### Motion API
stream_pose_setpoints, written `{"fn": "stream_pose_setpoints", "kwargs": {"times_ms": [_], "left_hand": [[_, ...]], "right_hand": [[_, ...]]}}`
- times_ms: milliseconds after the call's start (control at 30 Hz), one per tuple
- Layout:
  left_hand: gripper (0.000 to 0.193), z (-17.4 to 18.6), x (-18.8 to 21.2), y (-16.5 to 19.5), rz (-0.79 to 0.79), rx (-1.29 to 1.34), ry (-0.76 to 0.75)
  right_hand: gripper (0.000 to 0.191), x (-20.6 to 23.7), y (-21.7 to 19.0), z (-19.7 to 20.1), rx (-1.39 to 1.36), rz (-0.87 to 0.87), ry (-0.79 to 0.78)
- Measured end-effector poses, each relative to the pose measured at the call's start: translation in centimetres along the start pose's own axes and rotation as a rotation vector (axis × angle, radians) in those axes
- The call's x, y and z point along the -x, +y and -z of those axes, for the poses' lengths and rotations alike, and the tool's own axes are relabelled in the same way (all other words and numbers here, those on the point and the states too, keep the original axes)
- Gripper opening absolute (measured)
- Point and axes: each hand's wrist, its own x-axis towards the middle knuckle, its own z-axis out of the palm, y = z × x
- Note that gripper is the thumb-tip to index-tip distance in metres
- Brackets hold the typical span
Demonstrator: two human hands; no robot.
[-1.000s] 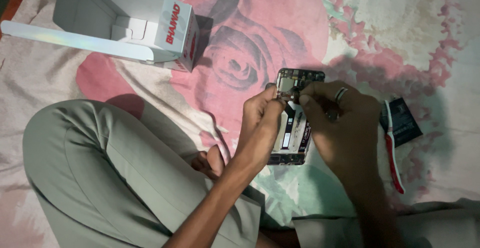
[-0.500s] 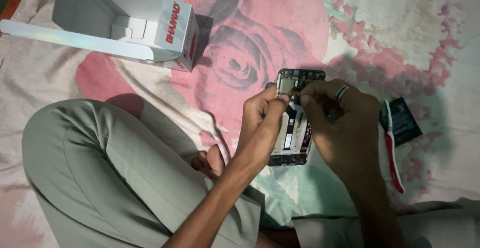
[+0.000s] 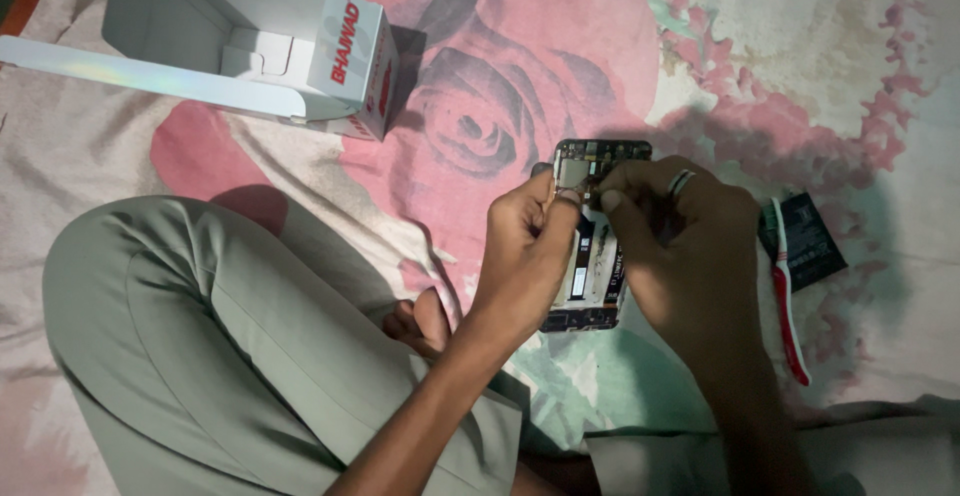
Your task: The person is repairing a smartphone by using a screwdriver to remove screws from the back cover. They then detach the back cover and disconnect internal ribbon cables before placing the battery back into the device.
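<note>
Much of the opened black phone body with bare circuit boards (image 3: pixel 592 256) is covered by both hands. It is held between them above the rose-printed sheet (image 3: pixel 520 56): the left hand (image 3: pixel 525 251) is clamped on its left edge, the right hand (image 3: pixel 690 256) pinched at its top.

Barely anything moves here: your left hand (image 3: pixel 525 246) has crept a touch higher on the opened phone (image 3: pixel 590 246), its fingers (image 3: pixel 565 201) now pinching at the small metal plate near the top edge, and your right hand (image 3: pixel 680 246) has closed in against them.
</note>
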Motion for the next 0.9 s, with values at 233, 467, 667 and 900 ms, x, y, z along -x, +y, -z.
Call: {"fn": "stream_pose_setpoints", "kwargs": {"times_ms": [233,467,667,900], "left_hand": [[0.023,-0.23,0.1,0.34,0.016,-0.05,0.025],[0.022,-0.22,0.24,0.74,-0.005,-0.098,0.029],[0.021,-0.14,0.36,0.85,-0.047,-0.154,0.031],[0.022,-0.1,0.31,0.93,-0.031,-0.135,0.024]], "right_hand": [[0.01,-0.02,0.07,0.16,-0.027,0.047,-0.004],[0.01,-0.03,0.08,0.25,-0.01,0.056,-0.001],[0.01,0.03,0.15,0.24,-0.021,0.019,-0.004],[0.009,-0.01,0.23,0.23,0.008,0.047,0.001]]}}
